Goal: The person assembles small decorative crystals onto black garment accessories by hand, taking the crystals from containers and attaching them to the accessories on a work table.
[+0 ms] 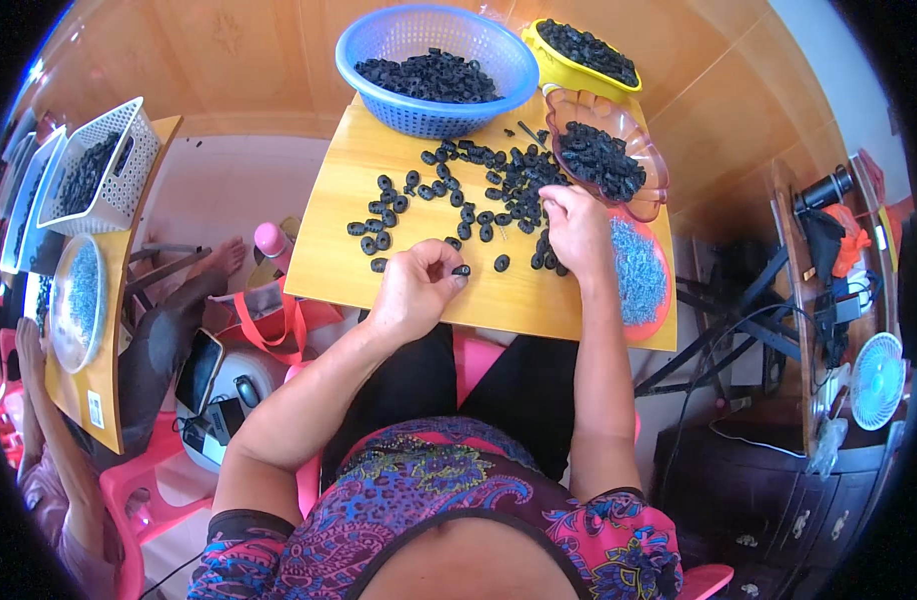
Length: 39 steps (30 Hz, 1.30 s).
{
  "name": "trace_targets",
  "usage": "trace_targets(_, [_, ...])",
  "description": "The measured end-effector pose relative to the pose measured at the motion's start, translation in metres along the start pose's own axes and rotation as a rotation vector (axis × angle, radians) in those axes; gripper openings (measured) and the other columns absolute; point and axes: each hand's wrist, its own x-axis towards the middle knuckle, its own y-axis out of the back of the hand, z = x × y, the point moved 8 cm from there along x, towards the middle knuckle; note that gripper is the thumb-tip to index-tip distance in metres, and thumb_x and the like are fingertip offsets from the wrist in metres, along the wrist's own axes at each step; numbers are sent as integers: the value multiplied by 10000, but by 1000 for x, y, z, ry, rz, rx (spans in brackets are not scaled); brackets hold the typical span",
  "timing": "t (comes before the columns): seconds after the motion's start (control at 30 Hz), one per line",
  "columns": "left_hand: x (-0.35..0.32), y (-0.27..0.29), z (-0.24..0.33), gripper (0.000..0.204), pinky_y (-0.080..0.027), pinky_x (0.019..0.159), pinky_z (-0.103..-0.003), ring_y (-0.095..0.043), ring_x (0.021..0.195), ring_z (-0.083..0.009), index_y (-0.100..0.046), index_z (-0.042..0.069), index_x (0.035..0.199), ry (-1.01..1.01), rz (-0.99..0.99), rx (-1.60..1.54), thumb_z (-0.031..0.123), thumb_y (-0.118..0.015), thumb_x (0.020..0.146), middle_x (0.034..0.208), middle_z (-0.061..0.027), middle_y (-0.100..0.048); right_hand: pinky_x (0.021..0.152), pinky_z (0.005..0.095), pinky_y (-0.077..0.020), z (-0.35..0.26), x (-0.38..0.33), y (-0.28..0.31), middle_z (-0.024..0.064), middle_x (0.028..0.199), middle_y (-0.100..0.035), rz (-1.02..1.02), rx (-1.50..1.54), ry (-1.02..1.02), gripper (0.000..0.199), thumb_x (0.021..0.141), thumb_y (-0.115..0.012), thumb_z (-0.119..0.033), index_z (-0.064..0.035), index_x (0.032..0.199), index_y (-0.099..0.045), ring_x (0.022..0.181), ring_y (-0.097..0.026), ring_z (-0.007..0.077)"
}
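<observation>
Wide fisheye cam worn on the head, left one of a pair, pointing pretty steeply down over the patterned shirt (pixel 429 470), with the hands (pixel 411 290) and counter (pixel 329 215) fairly close and straight edges bending near the rim.

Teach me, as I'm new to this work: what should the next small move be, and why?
Probably the right hand should pinch one piece from the black heap: its fingertips are over the heap's edge, while the left hand pinches a single black piece. Whether the right fingertips hold anything is too small to tell.
</observation>
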Motion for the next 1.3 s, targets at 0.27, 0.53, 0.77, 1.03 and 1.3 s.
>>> trace_targets(0.27, [-1, 5, -6, 113, -435, 649, -201, -527, 710, -53, -592, -12, 887, 32, 5, 55, -29, -653, 793, 792, 6, -593, 764, 404, -474, 11, 20, -45, 156, 841, -603, -242, -226, 141, 171, 721, -584, -17, -83, 826, -701, 851, -559, 332])
trace_targets(0.53, [2, 6, -9, 111, -438, 632, -210, -519, 688, -58, -586, -11, 889, 22, -7, 40, -28, -641, 794, 774, 2, -582, 631, 325, -466, 9, 17, -27, 123, 788, -596, -88, 23, 96, 54, 765, -594, 9, -13, 805, -623, 708, -596, 243])
trace_targets(0.77, [4, -4, -12, 109, -506, 707, -257, -609, 751, -137, -563, -10, 929, 141, -99, -496, -50, -594, 833, 860, -78, -636, 618, 238, -504, -23, -34, -30, 75, 819, -616, -309, 1064, -360, 81, 892, -485, -8, 19, 945, -540, 709, -607, 116])
trace_targets(1.03, [1, -16, 0, 158, -515, 690, -261, -614, 745, -168, -576, -21, 1015, 221, -115, -863, -34, -568, 858, 869, -106, -638, 633, 211, -460, -51, -35, -13, 29, 811, -596, -424, 1038, -332, 117, 880, -528, -20, 15, 969, -596, 705, -557, 77])
trace_targets(1.3, [-1, -35, 17, 129, -519, 681, -265, -614, 745, -180, -570, -28, 981, 228, -199, -894, -14, -581, 854, 888, -120, -635, 636, 204, -441, -67, -36, 0, 1, 799, -575, -578, 986, -291, 96, 836, -588, 9, 8, 931, -586, 702, -536, 65])
